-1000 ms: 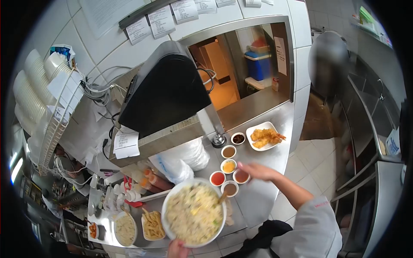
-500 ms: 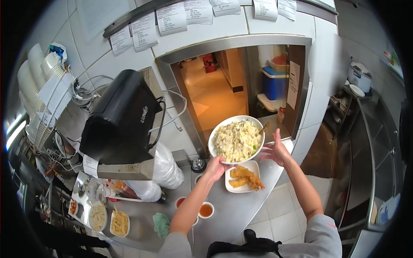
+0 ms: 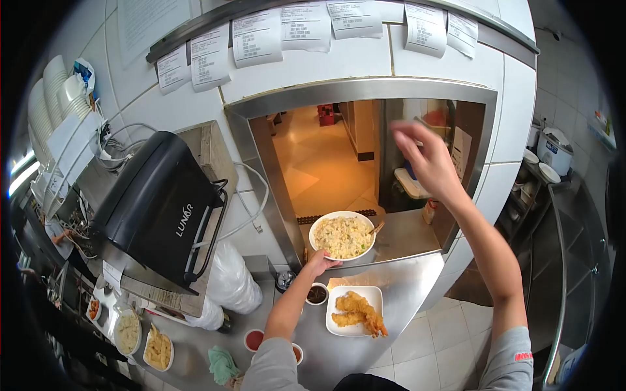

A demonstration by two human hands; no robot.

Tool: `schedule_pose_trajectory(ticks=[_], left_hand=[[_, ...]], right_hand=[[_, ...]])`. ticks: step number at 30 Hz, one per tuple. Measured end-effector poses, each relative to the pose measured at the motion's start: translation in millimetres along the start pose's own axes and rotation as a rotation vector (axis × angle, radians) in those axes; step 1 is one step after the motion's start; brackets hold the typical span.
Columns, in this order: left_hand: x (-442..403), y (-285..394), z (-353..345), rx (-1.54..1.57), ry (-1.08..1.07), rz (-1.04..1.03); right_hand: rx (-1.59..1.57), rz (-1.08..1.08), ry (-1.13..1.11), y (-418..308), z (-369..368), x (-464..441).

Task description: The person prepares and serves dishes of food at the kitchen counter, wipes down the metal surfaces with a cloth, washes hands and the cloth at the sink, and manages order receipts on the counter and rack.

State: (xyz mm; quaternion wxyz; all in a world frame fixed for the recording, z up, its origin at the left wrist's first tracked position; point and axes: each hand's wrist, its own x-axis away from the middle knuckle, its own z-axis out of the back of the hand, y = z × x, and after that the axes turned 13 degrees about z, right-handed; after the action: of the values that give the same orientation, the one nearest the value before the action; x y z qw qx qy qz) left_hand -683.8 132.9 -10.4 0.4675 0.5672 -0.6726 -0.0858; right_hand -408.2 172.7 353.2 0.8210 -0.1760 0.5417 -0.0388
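My left hand grips the lower left rim of a white bowl of fried rice, held at the sill of the pass-through window. A spoon or ladle handle sticks out of the bowl's right side. My right hand is raised in front of the window's upper right, blurred, with nothing seen in it; how its fingers are set is unclear. Below the bowl, a square white dish of fried shrimp rests on the steel counter, beside a cup of dark sauce.
Order slips hang from a rail above the window frame. A black printer-like machine stands left, above plastic-wrapped stacks. Fries, a rice bowl, a green cloth and a red sauce cup are at the lower left.
The rice bowl has gone from above the sauce cups to the window sill in my left hand. My right hand has risen away from the bowl. The view has turned toward the window.
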Motion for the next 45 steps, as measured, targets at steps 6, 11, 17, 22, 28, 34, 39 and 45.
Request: schedule_pose_trajectory(ticks=[6,11,17,22,28,34,39,45], left_hand=[[-3.6,-2.0,16.8,-0.054,-0.120,0.036],[6.2,4.1,13.0,-0.049,-0.173,0.127],[18.8,15.0,13.3,-0.055,-0.102,0.209],[70.1,17.4,1.3,-0.563,0.393,0.006],[152.4,-8.6,-21.4,-1.110,0.388,-0.229],[239.9,-51.2,-57.1,-1.278,0.441,-0.578],[332.4,-96.1,-90.0,-0.923,0.287,-0.535],[370.4,-225.3,-60.0,-0.346,0.263,-0.632]], right_hand=[[0.035,0.204,0.207,2.2,-54.3,-105.7],[-0.160,0.050,0.380,-6.1,-85.9,-139.4],[-0.069,-0.006,0.582,-9.2,-98.3,-158.4],[-0.026,0.032,0.695,-10.1,-106.6,-156.4],[-0.007,-0.018,0.858,-22.4,-116.9,-161.4],[0.080,-0.097,0.808,-22.6,-111.0,-177.1],[-0.102,-0.039,0.610,-52.0,-88.4,-131.9],[0.076,0.159,0.071,-113.4,-81.3,119.7]])
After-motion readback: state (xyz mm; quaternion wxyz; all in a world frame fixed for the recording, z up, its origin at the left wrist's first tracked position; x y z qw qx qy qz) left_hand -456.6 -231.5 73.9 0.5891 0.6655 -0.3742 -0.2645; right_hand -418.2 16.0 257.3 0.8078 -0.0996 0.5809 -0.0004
